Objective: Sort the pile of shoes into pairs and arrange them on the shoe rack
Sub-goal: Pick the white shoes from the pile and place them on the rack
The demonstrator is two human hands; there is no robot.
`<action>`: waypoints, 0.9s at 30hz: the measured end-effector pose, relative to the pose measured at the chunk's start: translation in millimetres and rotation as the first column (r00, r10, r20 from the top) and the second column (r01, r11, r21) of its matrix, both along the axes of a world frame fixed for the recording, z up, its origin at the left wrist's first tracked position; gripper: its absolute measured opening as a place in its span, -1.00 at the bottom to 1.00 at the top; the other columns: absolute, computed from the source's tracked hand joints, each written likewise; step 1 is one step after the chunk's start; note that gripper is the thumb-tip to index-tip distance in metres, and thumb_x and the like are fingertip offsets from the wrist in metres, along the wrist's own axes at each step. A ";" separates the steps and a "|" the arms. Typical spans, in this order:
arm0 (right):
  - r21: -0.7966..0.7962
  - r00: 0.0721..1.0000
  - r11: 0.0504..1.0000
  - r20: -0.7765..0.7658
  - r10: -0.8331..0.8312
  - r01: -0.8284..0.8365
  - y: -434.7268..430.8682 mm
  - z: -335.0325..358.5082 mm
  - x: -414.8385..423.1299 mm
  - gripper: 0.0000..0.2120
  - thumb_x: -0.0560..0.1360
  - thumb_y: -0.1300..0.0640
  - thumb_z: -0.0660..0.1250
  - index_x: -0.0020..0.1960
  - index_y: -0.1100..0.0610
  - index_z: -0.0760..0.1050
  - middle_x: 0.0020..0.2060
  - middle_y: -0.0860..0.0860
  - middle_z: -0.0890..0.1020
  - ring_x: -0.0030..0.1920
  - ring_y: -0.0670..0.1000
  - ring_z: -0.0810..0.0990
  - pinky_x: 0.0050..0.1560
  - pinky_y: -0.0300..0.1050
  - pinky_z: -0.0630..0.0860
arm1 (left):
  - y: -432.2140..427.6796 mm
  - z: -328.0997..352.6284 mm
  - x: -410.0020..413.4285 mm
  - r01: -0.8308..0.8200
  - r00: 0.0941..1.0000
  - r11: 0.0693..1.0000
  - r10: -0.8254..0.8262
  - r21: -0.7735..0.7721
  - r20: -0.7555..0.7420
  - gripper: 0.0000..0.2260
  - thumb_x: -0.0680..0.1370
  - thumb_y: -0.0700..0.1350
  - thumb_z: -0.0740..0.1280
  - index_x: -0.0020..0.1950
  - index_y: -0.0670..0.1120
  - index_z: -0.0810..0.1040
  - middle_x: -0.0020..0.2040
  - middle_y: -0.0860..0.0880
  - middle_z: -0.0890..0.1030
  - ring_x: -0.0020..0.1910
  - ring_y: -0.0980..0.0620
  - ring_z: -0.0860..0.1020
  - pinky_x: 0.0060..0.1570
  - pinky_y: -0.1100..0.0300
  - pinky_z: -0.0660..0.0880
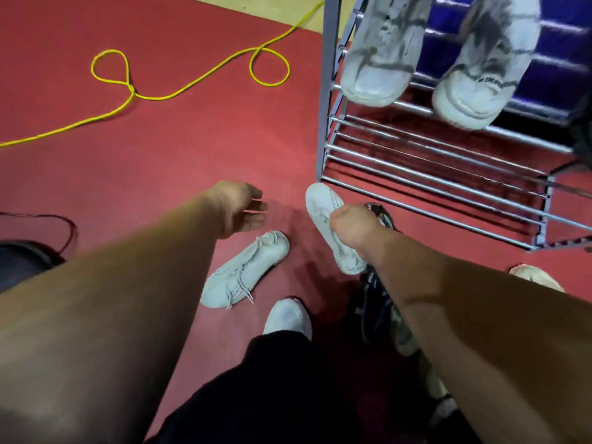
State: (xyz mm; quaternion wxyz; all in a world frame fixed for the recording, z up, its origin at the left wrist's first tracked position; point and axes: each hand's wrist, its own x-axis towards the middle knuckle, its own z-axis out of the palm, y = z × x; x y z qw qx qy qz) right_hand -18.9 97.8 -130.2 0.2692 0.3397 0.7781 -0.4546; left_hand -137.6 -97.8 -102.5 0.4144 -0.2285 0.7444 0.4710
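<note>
Bare forearms and a black trouser leg [272,386] fill the foreground; the hands are apart, the left hand [240,209] loose-fingered and empty above the red floor [128,174], the right hand [349,225] clamped on a white lace-up sneaker [318,203] just before the shoe rack [328,91]. A second white sneaker [246,270] lies on the floor near the left hand. The rack has grey metal rails with purple behind, and its upper tier carries a white-and-grey pair [381,49], heels overhanging — dark heel lettering [488,85] is too blurred to read; dark shoes [374,302] lie under the right forearm, and a yellow cord [192,83] loops across the floor.
</note>
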 end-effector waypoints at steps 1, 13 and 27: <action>0.048 0.995 0.994 0.040 0.091 -0.093 -2.9 -14.0 -0.1 -0.72 0.60 0.20 0.25 0.26 0.21 0.60 0.20 0.20 0.61 0.17 0.18 0.58 0.27 0.03 0.51 | -4.1 -13.8 0.3 0.002 1.000 1.000 -0.002 -0.014 0.022 -0.82 0.68 -0.15 0.14 0.03 -0.10 0.53 -0.02 -0.12 0.63 -0.08 -0.13 0.61 -0.07 0.03 0.63; 0.190 0.843 0.831 0.265 0.469 -0.522 -7.9 -104.8 8.6 -0.60 0.53 0.06 0.33 0.37 -0.04 0.56 0.34 0.08 0.58 0.32 0.18 0.54 0.35 0.00 0.48 | -16.5 -108.0 19.5 0.459 0.871 0.841 -0.489 -0.284 -0.040 -0.74 0.64 -0.23 0.26 0.30 -0.20 0.58 0.26 -0.19 0.62 0.19 -0.17 0.59 0.17 0.11 0.50; -0.012 0.919 0.966 0.311 -0.242 0.259 -11.0 -127.2 38.1 -0.43 0.50 0.00 0.37 0.48 0.09 0.38 0.22 0.10 0.62 0.14 0.18 0.60 0.21 0.15 0.58 | -55.1 -137.9 39.5 0.759 0.539 0.319 -0.798 -0.568 0.272 -0.64 0.55 -0.17 0.26 0.35 -0.07 0.48 -0.07 -0.12 0.53 0.06 -0.21 0.59 0.04 -0.04 0.57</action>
